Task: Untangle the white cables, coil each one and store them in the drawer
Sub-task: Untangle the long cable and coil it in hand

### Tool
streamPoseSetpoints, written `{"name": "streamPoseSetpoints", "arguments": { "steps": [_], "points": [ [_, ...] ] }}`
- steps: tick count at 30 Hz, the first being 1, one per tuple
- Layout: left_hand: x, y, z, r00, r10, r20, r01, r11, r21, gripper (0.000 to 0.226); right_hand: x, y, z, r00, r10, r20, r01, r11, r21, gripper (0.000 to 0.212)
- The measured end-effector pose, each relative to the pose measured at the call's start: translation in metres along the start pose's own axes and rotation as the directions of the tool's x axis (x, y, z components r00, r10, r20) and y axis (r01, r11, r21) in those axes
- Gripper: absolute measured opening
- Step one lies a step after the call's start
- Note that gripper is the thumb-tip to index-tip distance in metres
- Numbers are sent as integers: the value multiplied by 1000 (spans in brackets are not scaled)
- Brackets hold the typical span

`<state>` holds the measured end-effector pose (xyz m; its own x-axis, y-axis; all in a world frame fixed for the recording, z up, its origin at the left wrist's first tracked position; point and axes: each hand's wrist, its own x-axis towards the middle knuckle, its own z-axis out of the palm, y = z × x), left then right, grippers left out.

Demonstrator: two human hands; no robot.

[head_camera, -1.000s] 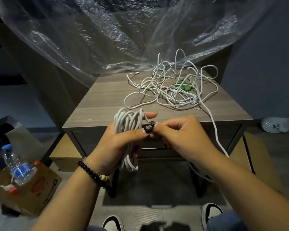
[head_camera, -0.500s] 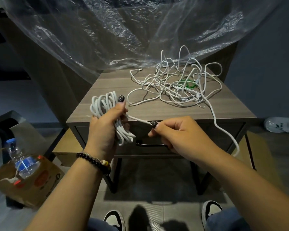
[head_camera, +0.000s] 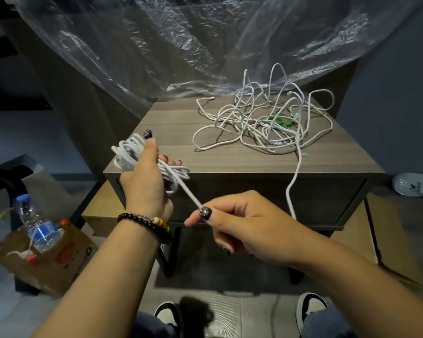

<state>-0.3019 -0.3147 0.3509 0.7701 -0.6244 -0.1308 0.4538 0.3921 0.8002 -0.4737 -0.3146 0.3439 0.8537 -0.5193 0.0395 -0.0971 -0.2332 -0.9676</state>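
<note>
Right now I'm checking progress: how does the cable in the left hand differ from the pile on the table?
The coil is looped tidily and gripped by the left hand; the tangled pile sprawls loose on the table, one strand hanging over the edge. Both are white.

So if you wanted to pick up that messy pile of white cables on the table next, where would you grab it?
Probably by the loose end at the tangle's far left, where one strand lies flat on the table, apart from the knot. Come from above and from the left and pinch it. The tall loops at the back look handy, but lifting them would likely drag the whole mass.
</note>
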Motion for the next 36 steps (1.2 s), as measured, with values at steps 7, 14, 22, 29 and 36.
{"name": "streamPoseSetpoints", "arguments": {
  "steps": [7, 14, 22, 29, 36],
  "points": [
    [5, 13, -9, 957, -211, 200, 265, 915, -304, 51, 1, 7, -8, 977, 159, 145, -138, 980, -144, 26],
    [-1, 16, -16, 784, -289, 549, 500, 818, -284, 32, 6, 13, -27, 955, 298, 6, -291, 937, -192, 33],
    [-5, 19, -20, 554, -343, 759, 508, 861, 18, 26, 3, 16, -49, 958, 155, -242, -230, 919, -319, 17],
    [-17, 18, -14, 550, -455, 700, 329, 889, 319, 19, 4, 23, -47, 840, -322, -437, 9, 812, -583, 6],
    [-23, 10, -13, 428, -638, 640, 306, 769, 562, 25, 5, 21, -46, 731, -541, -416, 111, 696, -710, 13]
  ]
}}
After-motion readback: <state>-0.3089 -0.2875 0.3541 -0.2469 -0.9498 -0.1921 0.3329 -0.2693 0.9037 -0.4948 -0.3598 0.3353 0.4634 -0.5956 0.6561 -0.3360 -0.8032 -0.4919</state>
